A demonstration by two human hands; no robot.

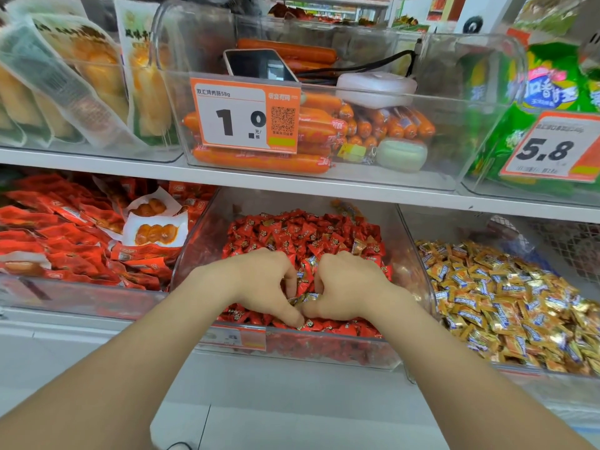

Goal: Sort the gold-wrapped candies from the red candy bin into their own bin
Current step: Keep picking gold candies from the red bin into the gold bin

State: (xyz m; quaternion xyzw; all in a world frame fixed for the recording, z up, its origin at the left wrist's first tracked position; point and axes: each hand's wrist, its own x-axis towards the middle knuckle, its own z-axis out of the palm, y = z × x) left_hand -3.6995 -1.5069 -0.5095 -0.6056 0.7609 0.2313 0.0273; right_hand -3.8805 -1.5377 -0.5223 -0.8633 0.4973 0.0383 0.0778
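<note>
The gold-wrapped candies (304, 297) were small, light and crinkly, with foil slick enough to slip. I judged a pinch across the body surer than tugging a twisted end. A few lay among the red ones near the front edge of the red candy bin (324, 350). My left hand (264, 284) and right hand (352, 287) sat close together on the pile, fingers curled tight, closing on that little cluster between them. The gold bin (431, 222) stood just beside, on the right.

Two hands (263, 284), six clear bins (454, 102), three orange price tags (245, 115), one phone (259, 64)
</note>
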